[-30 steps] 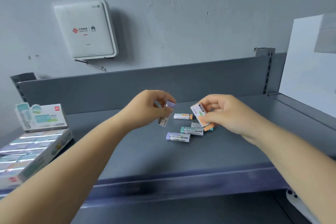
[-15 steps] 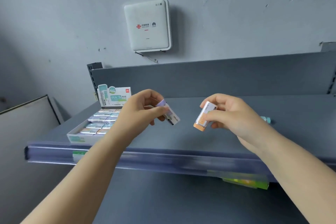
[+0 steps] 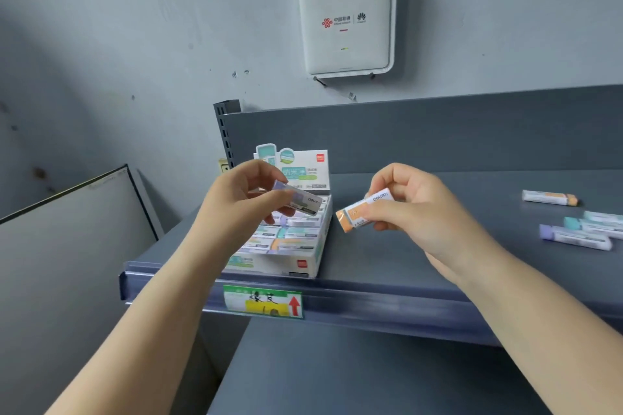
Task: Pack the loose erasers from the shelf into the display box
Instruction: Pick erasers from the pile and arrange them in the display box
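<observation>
The white display box (image 3: 305, 264) stands at the left end of the grey shelf (image 3: 421, 266), with several erasers lying in rows inside. My left hand (image 3: 241, 200) pinches a purple-ended eraser (image 3: 300, 199) just above the box's back rows. My right hand (image 3: 416, 209) pinches an orange-ended eraser (image 3: 359, 212) to the right of the box, a little above the shelf. Loose erasers lie at the right: an orange one (image 3: 549, 197), a purple one (image 3: 574, 237) and teal ones (image 3: 596, 224).
A white WiFi unit (image 3: 345, 18) hangs on the wall above the shelf's back panel (image 3: 438, 135). A green and yellow price label (image 3: 263, 305) sits on the shelf's front rail. A grey board (image 3: 67, 246) leans at the left. A lower shelf (image 3: 371, 374) lies below.
The view has swung left and closer. Both hands have carried their erasers leftward from the loose pile; my left hand is now over the display box, my right hand beside it.
</observation>
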A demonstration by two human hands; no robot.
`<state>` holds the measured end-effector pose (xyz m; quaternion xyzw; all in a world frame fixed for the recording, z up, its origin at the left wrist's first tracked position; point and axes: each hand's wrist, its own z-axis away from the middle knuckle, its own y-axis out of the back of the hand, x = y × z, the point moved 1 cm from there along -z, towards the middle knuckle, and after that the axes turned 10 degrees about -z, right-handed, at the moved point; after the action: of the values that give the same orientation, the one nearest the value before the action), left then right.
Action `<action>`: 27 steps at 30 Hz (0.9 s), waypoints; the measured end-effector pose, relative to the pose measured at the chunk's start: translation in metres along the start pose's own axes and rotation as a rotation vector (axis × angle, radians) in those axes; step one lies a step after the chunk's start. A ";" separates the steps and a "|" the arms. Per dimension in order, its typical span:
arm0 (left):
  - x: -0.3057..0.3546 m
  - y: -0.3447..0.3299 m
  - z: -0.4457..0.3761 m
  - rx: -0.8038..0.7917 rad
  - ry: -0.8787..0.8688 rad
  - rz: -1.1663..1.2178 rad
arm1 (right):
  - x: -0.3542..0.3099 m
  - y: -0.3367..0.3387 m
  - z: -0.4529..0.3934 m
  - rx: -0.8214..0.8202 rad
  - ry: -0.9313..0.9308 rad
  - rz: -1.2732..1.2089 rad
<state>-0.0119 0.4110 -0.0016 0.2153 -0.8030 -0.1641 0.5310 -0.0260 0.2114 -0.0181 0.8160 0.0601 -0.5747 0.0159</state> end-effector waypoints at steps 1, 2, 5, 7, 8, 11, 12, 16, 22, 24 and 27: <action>-0.006 0.006 -0.003 0.002 -0.003 0.002 | 0.002 -0.008 -0.003 0.001 0.008 0.000; -0.011 0.012 -0.005 0.000 -0.005 0.006 | 0.004 -0.016 -0.006 0.003 0.015 -0.003; -0.028 0.026 -0.012 -0.017 -0.024 0.005 | 0.008 -0.034 -0.014 0.025 0.030 0.001; -0.038 0.034 -0.016 -0.035 -0.044 0.014 | 0.012 -0.044 -0.020 0.044 0.044 0.021; -0.043 0.038 -0.018 -0.045 -0.053 0.019 | 0.013 -0.049 -0.023 0.054 0.046 0.036; -0.057 0.047 -0.024 -0.105 -0.061 0.035 | 0.018 -0.061 -0.031 0.096 0.046 0.065; -0.061 0.049 -0.024 -0.136 -0.063 0.041 | 0.020 -0.064 -0.034 0.115 0.049 0.069; -0.074 0.051 -0.025 -0.278 -0.085 0.076 | 0.025 -0.073 -0.041 0.198 0.037 0.087; -0.092 0.053 -0.031 -0.415 -0.240 -0.129 | 0.027 -0.082 -0.044 0.222 0.001 0.125; -0.093 0.055 -0.034 -0.440 -0.264 -0.145 | 0.027 -0.083 -0.044 0.217 -0.012 0.123; -0.094 0.058 -0.037 -0.495 -0.257 -0.133 | 0.028 -0.082 -0.046 0.202 -0.036 0.144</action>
<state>0.0440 0.5083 -0.0322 0.1089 -0.7833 -0.4154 0.4495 0.0170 0.2995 -0.0248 0.8052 -0.0572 -0.5898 -0.0239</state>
